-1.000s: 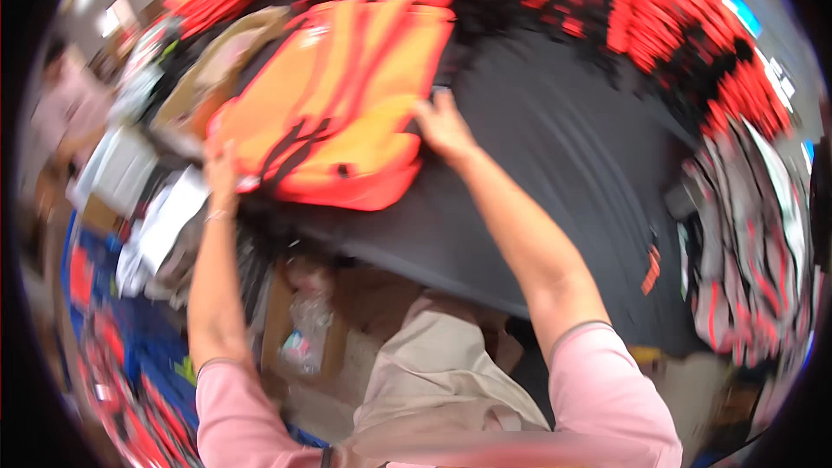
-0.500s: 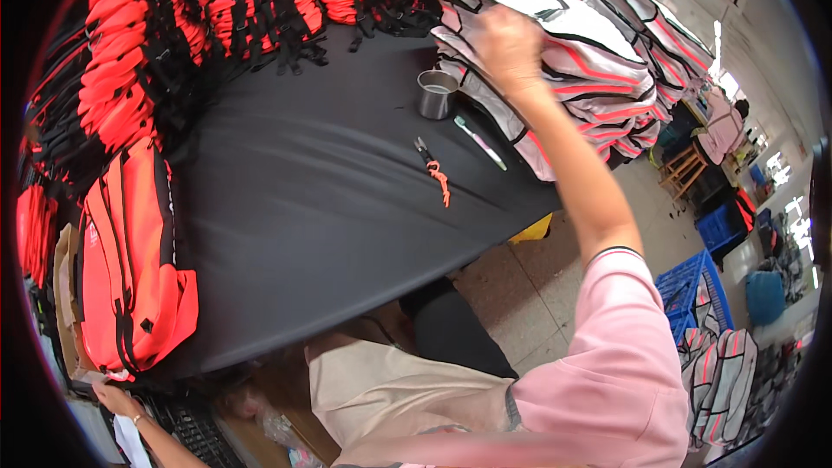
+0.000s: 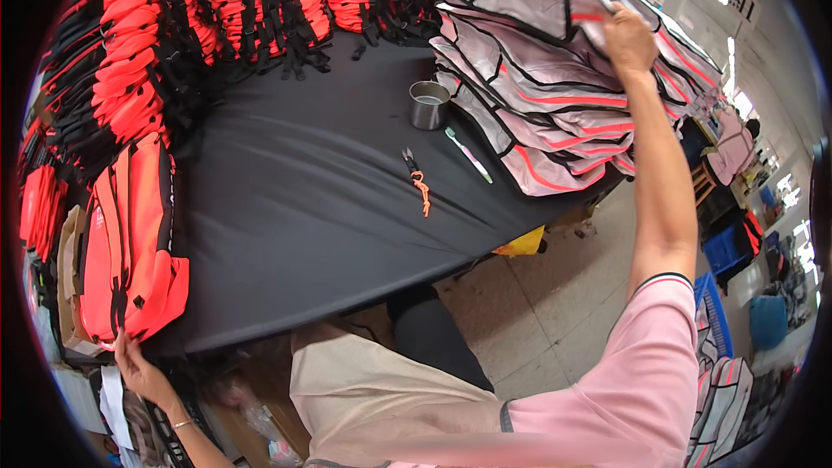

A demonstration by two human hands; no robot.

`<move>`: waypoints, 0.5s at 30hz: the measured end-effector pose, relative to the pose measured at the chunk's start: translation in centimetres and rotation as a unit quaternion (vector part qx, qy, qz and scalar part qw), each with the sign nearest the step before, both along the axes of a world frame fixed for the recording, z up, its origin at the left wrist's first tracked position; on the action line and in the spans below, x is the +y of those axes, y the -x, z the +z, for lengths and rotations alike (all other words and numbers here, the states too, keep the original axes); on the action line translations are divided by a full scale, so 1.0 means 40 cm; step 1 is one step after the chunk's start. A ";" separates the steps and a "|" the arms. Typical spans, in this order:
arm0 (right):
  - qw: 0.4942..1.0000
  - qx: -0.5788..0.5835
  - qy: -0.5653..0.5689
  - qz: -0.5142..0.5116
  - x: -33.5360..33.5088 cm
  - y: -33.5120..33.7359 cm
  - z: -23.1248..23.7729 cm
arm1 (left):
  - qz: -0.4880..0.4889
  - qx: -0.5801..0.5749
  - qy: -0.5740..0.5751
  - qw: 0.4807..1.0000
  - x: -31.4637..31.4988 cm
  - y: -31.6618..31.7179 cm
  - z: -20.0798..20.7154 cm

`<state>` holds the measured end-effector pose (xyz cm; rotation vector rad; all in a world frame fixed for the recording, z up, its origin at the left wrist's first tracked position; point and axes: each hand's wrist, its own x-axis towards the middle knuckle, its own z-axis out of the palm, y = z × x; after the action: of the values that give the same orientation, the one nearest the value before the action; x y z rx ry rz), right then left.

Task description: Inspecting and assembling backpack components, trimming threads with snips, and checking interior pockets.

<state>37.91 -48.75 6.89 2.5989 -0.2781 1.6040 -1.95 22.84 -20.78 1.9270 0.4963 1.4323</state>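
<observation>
My right hand is raised at the far right, fingers closed on the edge of a grey bag panel with black binding and a red stripe. That panel is partly lifted off a pile of similar grey panels. At the lower left, my left hand is at the near end of an orange-red backpack with black straps, its fingers pinched at the bag's lower edge. A metal cup, thread snips with an orange cord, and a toothbrush lie between the hands.
Stacks of orange-red bag pieces with dangling black straps line the far and left sides of the black-covered table. A cardboard box stands left of the backpack. Blue crates and grey bags sit on the floor to the right. Another person is beyond.
My right hand has moved right from the top of the grey pile, turning up the top panel, whose white side showed before. My left hand has moved up slightly against the backpack's near end.
</observation>
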 end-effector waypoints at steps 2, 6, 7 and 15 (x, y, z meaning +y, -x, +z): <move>0.998 -0.042 -0.036 0.035 -0.030 0.068 0.093 | -0.025 0.058 -0.019 0.998 -0.085 -0.077 0.031; 0.991 -0.083 -0.048 0.090 0.062 0.231 0.228 | -0.280 0.089 0.075 0.953 -0.371 -0.296 0.109; 0.988 -0.114 -0.041 0.094 0.071 0.298 0.270 | -0.348 0.093 0.033 0.932 -0.410 -0.376 0.109; 0.942 -0.111 -0.029 0.315 0.311 0.484 0.435 | -0.450 0.058 0.213 0.866 -0.618 -0.585 0.243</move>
<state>18.54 -36.33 24.27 2.7072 0.5694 2.0940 21.45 -1.89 -11.08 1.5358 -0.0702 0.5388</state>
